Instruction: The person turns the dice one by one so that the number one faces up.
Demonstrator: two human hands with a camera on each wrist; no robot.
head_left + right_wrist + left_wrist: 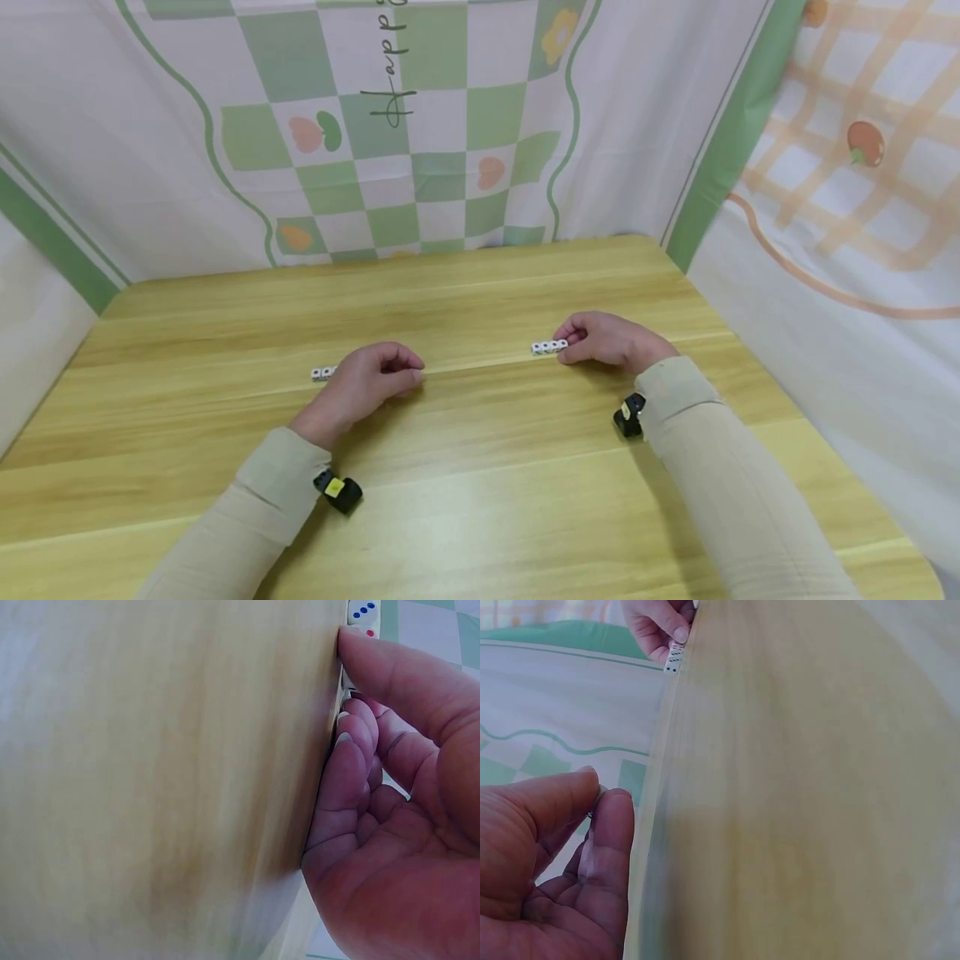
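Toward the right of the table, a short row of white dice (546, 347) lies with its right end between the thumb and fingers of my right hand (611, 340). Blue and red pips show on the end die (363, 611) in the right wrist view; the thumb covers part of the row. My left hand (367, 379) is over the table left of centre, thumb and fingertip pinching a small white die (600, 796), almost wholly hidden by the fingers. Behind that hand another row of dice (321, 373) is partly covered by it.
The wooden table (480, 500) spreads around both hands. A checked green and white cloth (438, 183) hangs along its far edge, and an orange-patterned cloth (862, 208) hangs at the right. Small black cameras (341, 492) are strapped at both wrists.
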